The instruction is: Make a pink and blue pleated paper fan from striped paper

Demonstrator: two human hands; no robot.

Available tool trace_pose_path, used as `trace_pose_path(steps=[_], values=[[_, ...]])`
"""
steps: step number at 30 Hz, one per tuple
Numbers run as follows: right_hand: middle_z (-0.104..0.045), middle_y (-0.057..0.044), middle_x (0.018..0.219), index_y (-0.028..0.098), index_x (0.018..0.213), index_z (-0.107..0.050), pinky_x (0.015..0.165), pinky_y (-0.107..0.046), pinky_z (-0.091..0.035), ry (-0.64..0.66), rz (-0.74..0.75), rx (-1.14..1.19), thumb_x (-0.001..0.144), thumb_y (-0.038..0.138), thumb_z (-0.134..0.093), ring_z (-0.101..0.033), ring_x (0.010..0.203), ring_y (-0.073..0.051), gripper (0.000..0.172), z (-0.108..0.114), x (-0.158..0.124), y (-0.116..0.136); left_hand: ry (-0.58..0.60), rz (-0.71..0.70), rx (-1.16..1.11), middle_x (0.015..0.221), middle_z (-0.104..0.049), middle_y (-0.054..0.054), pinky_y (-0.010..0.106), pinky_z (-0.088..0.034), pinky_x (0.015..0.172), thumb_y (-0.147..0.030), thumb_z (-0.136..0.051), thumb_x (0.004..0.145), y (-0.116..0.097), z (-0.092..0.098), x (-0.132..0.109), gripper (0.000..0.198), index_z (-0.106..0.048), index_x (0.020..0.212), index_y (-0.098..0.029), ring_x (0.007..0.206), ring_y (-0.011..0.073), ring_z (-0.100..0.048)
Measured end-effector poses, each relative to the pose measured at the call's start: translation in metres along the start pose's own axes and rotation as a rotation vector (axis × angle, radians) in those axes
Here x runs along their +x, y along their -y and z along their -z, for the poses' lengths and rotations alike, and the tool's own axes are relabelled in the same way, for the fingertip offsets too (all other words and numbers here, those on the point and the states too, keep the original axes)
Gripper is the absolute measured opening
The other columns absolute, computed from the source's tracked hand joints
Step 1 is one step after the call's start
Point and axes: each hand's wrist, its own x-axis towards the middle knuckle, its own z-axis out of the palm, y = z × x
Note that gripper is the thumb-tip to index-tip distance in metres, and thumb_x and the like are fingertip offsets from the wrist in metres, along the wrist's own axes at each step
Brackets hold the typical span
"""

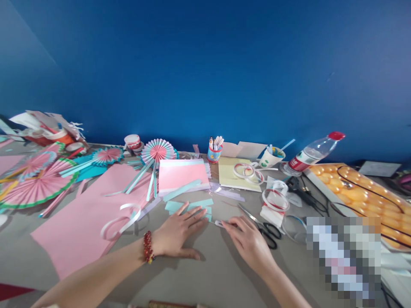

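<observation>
At the lower edge a brown object [170, 304] is cut off, as is a dark red shape [14, 291] in the left corner, and a pixelated patch hides what lies at lower right. The 2 forearms come in from the bottom; the left hand [181, 233], with 1 beaded bracelet [148, 247] at its wrist, lies flat, fingers extended and thumb out, fingertips over light blue paper strips [189, 205] on the grey table [205, 273]. These strips overlap and are partly covered, so I cannot count them. The right hand [248, 246] has its fingers closed on the pale handle of a small tool [219, 223], its thin tip near the strips. Just beyond that hand lie 1 pair of scissors [259, 222], handles partly behind it, and 1 large pink sheet [86, 222] spreads at left. Farther back are 1 pink paper block [183, 175], 1 yellowish pad [226, 173] with tape rings overlapping on it, and 1 upright pleated pink rosette [157, 150]. Behind stand 1 pen cup [214, 154] and 1 red-capped bottle [313, 155], its red label's lettering too small to read, before the blue wall [205, 72].
</observation>
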Motion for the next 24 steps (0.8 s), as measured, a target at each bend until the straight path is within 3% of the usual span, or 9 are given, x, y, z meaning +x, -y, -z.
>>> trace_pose_path(steps=[24], values=[[-0.061, -0.009, 0.093, 0.021, 0.114, -0.065, 0.076, -0.033, -0.052, -0.024, -0.114, 0.062, 0.098, 0.015, -0.040, -0.060, 0.085, -0.021, 0.030, -0.008, -0.013, 0.015, 0.041, 0.022, -0.025, 0.160, -0.021, 0.012, 0.056, -0.001, 0.120, -0.071, -0.041, 0.089, 0.000, 0.001, 0.001, 0.086, -0.014, 0.156, -0.023, 0.147, 0.0316, -0.020]])
